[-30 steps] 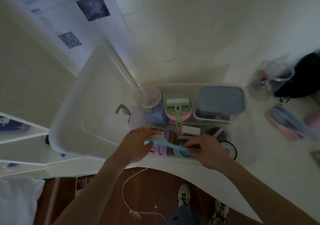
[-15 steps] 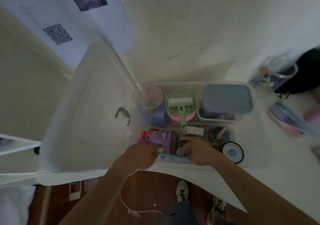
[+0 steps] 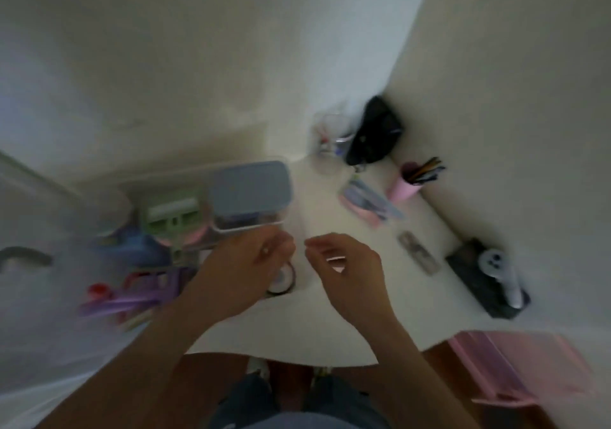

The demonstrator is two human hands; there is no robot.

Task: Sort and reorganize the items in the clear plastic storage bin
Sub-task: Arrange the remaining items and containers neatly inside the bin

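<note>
The clear plastic storage bin (image 3: 198,177) sits at the left of the white table (image 3: 314,329), blurred by motion. Inside it are a box with a grey-blue lid (image 3: 251,187), a green dustpan with brush (image 3: 172,213), a blue item (image 3: 139,246) and purple pieces (image 3: 142,293). My left hand (image 3: 244,273) hovers over the bin's right end, partly hiding a dark tape roll (image 3: 284,280). My right hand (image 3: 347,270) hangs just right of it, above bare table. Both hands have loosely curled fingers, and I see nothing held in either.
The bin's lid (image 3: 49,296) with a grey latch (image 3: 23,256) stands open at the left. At the back right are a clear cup (image 3: 330,137), a black pouch (image 3: 373,137), a pink pen cup (image 3: 406,184), a pink-blue case (image 3: 370,203) and a dark tray (image 3: 489,276). A pink stool (image 3: 515,369) stands lower right.
The view has swung right. Both hands have let go of the blue brush, left the bin's front and risen toward its right end.
</note>
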